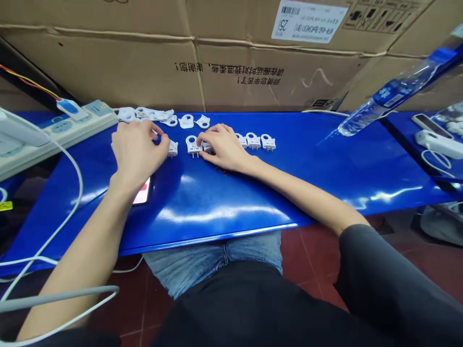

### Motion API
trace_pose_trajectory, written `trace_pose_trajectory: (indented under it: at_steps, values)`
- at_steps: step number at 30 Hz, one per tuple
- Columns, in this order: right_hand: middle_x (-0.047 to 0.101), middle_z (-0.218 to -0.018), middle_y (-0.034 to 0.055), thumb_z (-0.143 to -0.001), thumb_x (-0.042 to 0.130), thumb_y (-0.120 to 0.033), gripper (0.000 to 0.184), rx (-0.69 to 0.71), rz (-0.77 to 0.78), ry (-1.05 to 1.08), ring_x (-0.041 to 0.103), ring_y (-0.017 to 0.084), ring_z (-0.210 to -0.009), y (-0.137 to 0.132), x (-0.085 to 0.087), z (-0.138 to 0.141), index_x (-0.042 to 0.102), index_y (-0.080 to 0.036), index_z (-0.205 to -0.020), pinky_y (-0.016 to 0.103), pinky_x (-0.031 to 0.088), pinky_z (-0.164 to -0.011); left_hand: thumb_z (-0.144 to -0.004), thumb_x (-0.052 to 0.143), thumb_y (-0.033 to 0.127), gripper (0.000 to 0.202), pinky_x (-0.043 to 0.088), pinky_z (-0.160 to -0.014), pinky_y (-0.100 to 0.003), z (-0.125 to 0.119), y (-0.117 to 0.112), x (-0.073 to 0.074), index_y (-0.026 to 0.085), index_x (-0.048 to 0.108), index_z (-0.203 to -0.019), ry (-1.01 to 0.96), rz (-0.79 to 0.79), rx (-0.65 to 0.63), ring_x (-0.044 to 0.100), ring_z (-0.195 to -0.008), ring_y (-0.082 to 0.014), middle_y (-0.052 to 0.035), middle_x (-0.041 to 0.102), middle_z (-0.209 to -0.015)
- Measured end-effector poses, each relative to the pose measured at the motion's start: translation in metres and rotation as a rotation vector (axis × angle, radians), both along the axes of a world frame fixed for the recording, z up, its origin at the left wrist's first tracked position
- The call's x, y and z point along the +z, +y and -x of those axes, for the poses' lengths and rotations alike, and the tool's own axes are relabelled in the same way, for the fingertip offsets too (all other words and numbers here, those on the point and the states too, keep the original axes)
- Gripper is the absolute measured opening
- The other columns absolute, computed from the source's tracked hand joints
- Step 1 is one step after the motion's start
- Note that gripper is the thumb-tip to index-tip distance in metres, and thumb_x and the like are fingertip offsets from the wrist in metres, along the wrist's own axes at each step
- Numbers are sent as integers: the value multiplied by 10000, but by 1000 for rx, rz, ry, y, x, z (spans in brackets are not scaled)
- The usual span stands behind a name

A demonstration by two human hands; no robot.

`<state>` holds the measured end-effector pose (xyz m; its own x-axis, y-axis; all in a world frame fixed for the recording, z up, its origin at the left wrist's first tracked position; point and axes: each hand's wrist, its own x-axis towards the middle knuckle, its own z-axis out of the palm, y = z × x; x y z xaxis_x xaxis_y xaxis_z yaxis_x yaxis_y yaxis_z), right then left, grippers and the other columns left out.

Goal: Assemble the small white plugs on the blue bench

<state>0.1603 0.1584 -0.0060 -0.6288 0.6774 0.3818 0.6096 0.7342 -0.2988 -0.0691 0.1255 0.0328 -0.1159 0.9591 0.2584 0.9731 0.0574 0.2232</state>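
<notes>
White plug parts [193,145] on table between both hands.

— What was behind the hands?

— Big brown cardboard boxes [217,62] stood like a wall, with a white label [309,21] up high to the right.

— And under them?

— A shiny blue table [224,202] with bright light spots on it. Below it, nearer than the hands, was a dark red tile floor [311,260].

— What was off to the sides?

— Far left lay a white power strip [61,130] and white cables [54,236]. Far right lay a clear water bottle [390,96] on its side, and past it a phone [430,125].
</notes>
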Motion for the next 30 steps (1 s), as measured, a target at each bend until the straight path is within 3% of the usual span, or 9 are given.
trace_pose_trajectory:
  at_steps: [3, 8, 13, 18, 25, 30]
  values:
    - [757, -1112, 39, -974, 670, -320, 154, 10, 23, -7, 573, 308, -1238, 1, 2, 1, 684, -251, -1111, 568, 372, -1184, -879, 573, 404, 298, 471, -909, -539, 3, 0, 2, 191, 728, -1018, 49, 39, -16, 611, -1102, -403, -125, 731, -1018]
    - [723, -1269, 58, -981, 634, -311, 189, 11, 18, -53, 551, 323, -1272, 1, 10, 2, 683, -248, -1152, 587, 339, -1206, -888, 594, 451, 301, 509, -879, -556, 1, -3, 4, 205, 723, -1002, 19, 101, -21, 660, -969, -364, -102, 746, -960]
    - [682, -1344, 73, -1012, 588, -342, 206, -5, -22, -44, 531, 326, -1295, 5, 21, -3, 672, -257, -1180, 599, 305, -1232, -877, 637, 489, 401, 511, -888, -549, -5, -8, 3, 198, 667, -1151, -33, 97, -35, 685, -966, -367, -94, 757, -987]
    - [648, -1398, 75, -1044, 529, -430, 266, -19, -55, -13, 503, 341, -1348, 9, 39, -9, 658, -269, -1211, 618, 288, -1236, -871, 646, 449, 377, 492, -941, -525, -14, -11, 4, 195, 658, -1149, -19, 97, -56, 701, -1003, -349, -93, 773, -1036]
    - [683, -1361, 17, -1021, 592, -339, 174, -70, -114, 62, 541, 277, -1309, -7, 67, -18, 670, -276, -1163, 504, 372, -1214, -886, 608, 462, 391, 492, -882, -502, -13, -11, 3, 206, 671, -1174, -15, 117, -81, 712, -1011, -367, -104, 774, -1055]
    - [696, -1353, 39, -1033, 542, -342, 212, -92, -100, 182, 571, 284, -1294, -24, 56, -37, 679, -263, -1174, 493, 436, -1147, -868, 611, 450, 317, 488, -812, -437, -11, -9, -3, 231, 715, -1071, -48, 62, -86, 684, -944, -330, -81, 753, -999]
